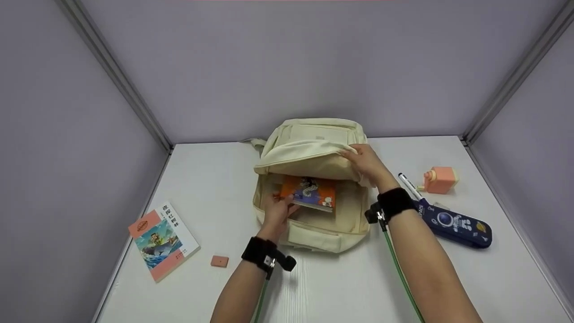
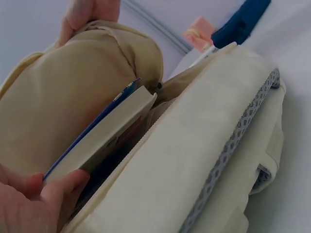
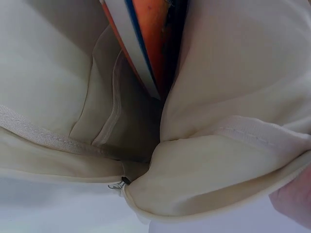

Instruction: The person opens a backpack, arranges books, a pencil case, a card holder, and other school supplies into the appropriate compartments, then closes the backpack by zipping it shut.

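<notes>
A cream backpack [image 1: 314,231] lies unzipped on the table, its front flap [image 1: 309,154] raised. My right hand [image 1: 365,161] grips the flap's edge at its right side. Inside the opening, my left hand [image 1: 277,211] pinches an orange-and-purple book [image 1: 314,190] by its left edge. In the left wrist view the thumb and fingers hold the book [image 2: 104,138] at its near end, pages facing up. The right wrist view shows the book [image 3: 146,43] tilted between the bag's cream walls, its lower end deep in the compartment.
To the left lie a second book [image 1: 163,242] with a sea picture and a small pink eraser-like block [image 1: 219,261]. On the right are a navy space-print pencil case [image 1: 457,224], a white marker [image 1: 410,186] and a coral pencil sharpener [image 1: 439,179]. Grey panels wall in the table.
</notes>
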A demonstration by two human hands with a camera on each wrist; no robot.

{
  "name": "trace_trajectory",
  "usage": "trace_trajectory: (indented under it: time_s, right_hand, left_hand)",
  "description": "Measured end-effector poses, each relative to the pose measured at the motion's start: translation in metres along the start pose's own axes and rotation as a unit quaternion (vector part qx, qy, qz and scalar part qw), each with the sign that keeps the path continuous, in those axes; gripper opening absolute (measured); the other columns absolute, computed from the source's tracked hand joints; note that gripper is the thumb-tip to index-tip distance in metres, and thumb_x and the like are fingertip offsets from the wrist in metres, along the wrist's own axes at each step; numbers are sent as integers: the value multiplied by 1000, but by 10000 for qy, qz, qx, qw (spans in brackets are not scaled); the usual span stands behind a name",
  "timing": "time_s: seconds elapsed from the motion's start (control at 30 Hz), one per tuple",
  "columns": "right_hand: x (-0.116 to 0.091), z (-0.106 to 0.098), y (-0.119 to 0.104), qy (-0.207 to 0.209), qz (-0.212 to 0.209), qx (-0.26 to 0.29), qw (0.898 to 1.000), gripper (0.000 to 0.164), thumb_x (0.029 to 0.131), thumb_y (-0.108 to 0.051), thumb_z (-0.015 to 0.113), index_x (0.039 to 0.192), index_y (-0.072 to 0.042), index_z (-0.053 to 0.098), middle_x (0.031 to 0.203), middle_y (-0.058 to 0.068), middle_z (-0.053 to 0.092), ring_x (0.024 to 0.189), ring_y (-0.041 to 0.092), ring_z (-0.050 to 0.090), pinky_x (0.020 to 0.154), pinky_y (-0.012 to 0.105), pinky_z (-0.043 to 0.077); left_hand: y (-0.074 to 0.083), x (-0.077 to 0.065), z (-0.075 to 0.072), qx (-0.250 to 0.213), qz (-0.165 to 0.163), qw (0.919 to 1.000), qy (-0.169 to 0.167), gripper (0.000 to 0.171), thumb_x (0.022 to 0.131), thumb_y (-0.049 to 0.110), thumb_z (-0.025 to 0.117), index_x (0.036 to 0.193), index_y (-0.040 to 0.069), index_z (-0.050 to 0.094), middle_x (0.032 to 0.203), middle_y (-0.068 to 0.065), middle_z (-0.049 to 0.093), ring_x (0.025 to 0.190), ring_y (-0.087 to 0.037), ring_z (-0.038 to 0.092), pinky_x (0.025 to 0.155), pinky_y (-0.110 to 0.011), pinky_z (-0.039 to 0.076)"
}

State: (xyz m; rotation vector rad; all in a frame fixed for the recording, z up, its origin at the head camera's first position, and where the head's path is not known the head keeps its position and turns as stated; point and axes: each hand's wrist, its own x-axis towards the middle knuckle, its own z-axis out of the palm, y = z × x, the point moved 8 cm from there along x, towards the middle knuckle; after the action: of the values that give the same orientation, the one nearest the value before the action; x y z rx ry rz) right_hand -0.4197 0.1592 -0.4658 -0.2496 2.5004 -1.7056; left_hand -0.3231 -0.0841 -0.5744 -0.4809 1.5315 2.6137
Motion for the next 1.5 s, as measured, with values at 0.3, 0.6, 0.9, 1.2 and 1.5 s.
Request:
trace_trajectory:
  time_s: [0.3, 0.6, 0.9, 1.2, 1.5]
  right_hand:
    - [-1, -1, -10, 58, -279, -136, 9995, 32, 97, -32, 64, 94, -1, 68, 76, -1, 55, 73, 15, 50, 68, 27, 42]
    - [-2, 1, -11, -15, -421, -268, 9988, 31, 96, -32, 65, 92, -2, 68, 75, -2, 54, 72, 13, 49, 67, 26, 40]
    - [-6, 6, -5, -80, -215, -77, 9997, 34, 95, -38, 65, 86, -5, 66, 70, -5, 49, 65, 10, 45, 60, 25, 39]
    - [-11, 6, -5, -53, -119, -261, 9996, 34, 97, -36, 63, 88, -3, 65, 73, -1, 51, 68, 13, 47, 61, 26, 40]
    - [-10, 10, 2, -22, -136, -165, 9998, 38, 96, -37, 63, 84, -2, 62, 65, -3, 46, 60, 10, 45, 56, 24, 39]
  left_hand:
    - [4, 16, -1, 897, 585, 9932, 452, 46, 92, -4, 64, 130, -7, 38, 123, -26, 49, 103, -37, 62, 82, -40, 55]
    - [18, 15, -12, 2625, 1214, 9546, 719, 27, 88, -2, 70, 113, -12, 65, 100, -23, 66, 84, -35, 69, 68, -36, 56]
    - [23, 16, -4, 3651, 1515, 9180, 328, 13, 85, -8, 62, 94, -12, 70, 79, -20, 66, 61, -16, 52, 55, -26, 43]
    - [28, 2, -3, 4096, 1430, 9000, -422, 30, 89, -5, 60, 118, -15, 62, 111, -27, 65, 105, -36, 62, 88, -44, 51]
    - [58, -18, -23, 4643, 2425, 8508, -410, 17, 90, -4, 62, 106, -6, 69, 100, -19, 68, 90, -27, 65, 78, -40, 54]
